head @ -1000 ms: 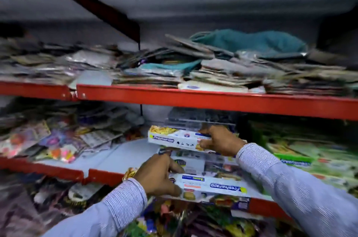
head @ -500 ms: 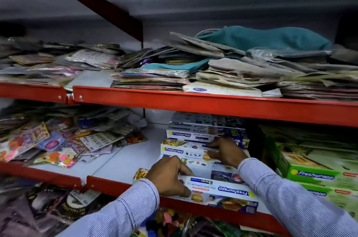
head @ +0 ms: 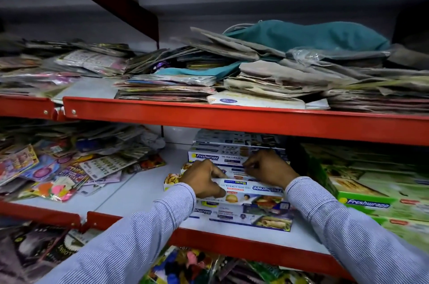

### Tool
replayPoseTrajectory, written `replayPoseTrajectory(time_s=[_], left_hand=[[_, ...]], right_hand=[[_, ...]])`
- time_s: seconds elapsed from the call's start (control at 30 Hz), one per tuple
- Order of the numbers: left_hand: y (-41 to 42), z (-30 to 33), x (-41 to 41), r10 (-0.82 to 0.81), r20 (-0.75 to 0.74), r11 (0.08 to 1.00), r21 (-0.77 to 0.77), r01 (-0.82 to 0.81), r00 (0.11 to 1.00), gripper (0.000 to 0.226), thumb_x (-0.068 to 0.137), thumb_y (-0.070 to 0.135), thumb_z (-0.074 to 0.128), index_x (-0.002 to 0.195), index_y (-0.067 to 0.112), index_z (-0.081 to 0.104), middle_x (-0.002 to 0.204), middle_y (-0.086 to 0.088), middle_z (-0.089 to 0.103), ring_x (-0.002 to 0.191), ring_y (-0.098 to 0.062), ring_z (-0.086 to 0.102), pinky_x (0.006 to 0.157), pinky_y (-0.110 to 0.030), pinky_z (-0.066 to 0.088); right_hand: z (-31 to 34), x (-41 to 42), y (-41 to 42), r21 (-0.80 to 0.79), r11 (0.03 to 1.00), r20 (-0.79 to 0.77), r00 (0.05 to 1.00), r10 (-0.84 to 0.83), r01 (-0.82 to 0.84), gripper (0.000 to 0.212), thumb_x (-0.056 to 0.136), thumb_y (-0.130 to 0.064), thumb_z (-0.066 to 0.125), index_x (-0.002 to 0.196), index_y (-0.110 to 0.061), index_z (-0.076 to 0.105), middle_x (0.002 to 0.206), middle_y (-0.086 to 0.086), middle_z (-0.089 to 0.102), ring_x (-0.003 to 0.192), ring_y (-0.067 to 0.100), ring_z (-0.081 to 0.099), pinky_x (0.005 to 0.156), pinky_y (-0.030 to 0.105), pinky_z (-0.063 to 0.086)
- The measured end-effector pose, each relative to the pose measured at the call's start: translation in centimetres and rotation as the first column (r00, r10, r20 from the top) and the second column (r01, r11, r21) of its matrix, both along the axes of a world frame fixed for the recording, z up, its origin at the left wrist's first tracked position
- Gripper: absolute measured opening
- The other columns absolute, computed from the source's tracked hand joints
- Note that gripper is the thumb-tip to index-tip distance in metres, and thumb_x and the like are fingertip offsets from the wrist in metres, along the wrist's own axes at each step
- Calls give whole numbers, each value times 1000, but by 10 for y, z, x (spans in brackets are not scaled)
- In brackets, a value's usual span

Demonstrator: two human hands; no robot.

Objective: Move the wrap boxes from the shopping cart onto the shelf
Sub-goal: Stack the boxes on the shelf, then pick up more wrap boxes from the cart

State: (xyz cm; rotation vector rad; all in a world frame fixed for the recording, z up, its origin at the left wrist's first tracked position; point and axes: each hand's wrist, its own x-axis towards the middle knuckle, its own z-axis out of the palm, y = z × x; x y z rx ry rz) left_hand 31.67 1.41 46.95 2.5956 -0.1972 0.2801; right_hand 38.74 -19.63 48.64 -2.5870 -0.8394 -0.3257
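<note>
Both hands grip one Freshwrapp foil box [head: 234, 187], left hand [head: 204, 179] at 9 o'clock, right hand [head: 269, 168] at 3, probably squaring it on the shelf [head: 144, 193] stack.

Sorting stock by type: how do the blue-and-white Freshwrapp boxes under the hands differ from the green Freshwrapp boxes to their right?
The blue-and-white Freshwrapp boxes are blue and white; the green Freshwrapp boxes are green. The blue-and-white ones have the left hand and right hand on them; the green ones lie untouched. Both carry the Freshwrapp logo and sit stacked on the middle shelf.
</note>
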Motion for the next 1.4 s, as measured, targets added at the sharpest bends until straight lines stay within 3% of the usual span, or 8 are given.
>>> replayPoseTrajectory(time_s=[0.13,0.33,0.7,0.8,0.93,1.07,1.2,1.4], left_hand=[[-7,-3,13,-2,56,1000,-28,3,998,49,64,21,89,112,20,78,116,1,78,93,-11,72,80,-18,51],[-10,-17,12,-17,185,1000,29,12,983,52,65,34,85,115,24,76,113,2,77,103,-20,66,91,-36,57],[-6,-38,11,-52,242,993,118,24,969,48,81,33,71,129,23,68,131,0,65,121,-23,52,103,-35,44],[-7,-45,2,-50,253,963,269,-21,966,53,91,34,59,143,26,53,148,3,52,136,-24,41,117,-42,29],[-4,-74,-36,-64,361,927,367,-79,930,66,95,46,47,156,28,26,167,-1,23,154,-29,15,122,-60,13],[-8,-131,-96,-56,478,923,360,-137,877,80,92,58,43,159,27,13,170,-9,8,155,-38,4,120,-68,4],[-7,-214,-167,-16,396,921,363,-141,918,86,90,64,42,159,24,11,169,-17,4,153,-47,-2,116,-75,2],[0,-350,-263,78,-13,939,337,-69,997,87,89,63,47,159,23,14,168,-20,0,152,-49,-5,115,-75,-1]], right_hand=[[-5,-8,-4,-82,996,6,1000,-30,31,25,92,-27,60,99,-14,80,96,4,81,79,14,70,72,25,53],[-24,-16,-14,-73,996,-16,999,-51,50,40,94,-44,58,122,-18,71,121,4,75,109,23,70,95,40,57],[-47,-17,-18,79,996,59,997,-55,50,36,100,-40,51,124,-20,70,131,-2,70,111,17,69,95,32,56],[-50,-25,-18,70,995,78,995,-69,64,37,103,-38,44,129,-22,65,133,2,69,113,21,68,93,39,57],[-68,-52,-18,7,994,252,962,-104,106,52,105,-42,37,154,-25,33,162,0,35,150,25,30,121,40,34],[-112,-109,-16,131,985,384,911,-151,108,61,101,-47,38,157,-29,21,168,1,16,157,23,7,126,41,11],[-195,-176,-17,56,991,387,912,-134,122,70,97,-47,43,159,-29,16,169,7,10,157,31,3,126,56,9],[-343,-260,-28,-113,989,65,994,-86,93,69,93,-41,46,157,-28,23,168,9,13,156,33,6,122,64,13]])
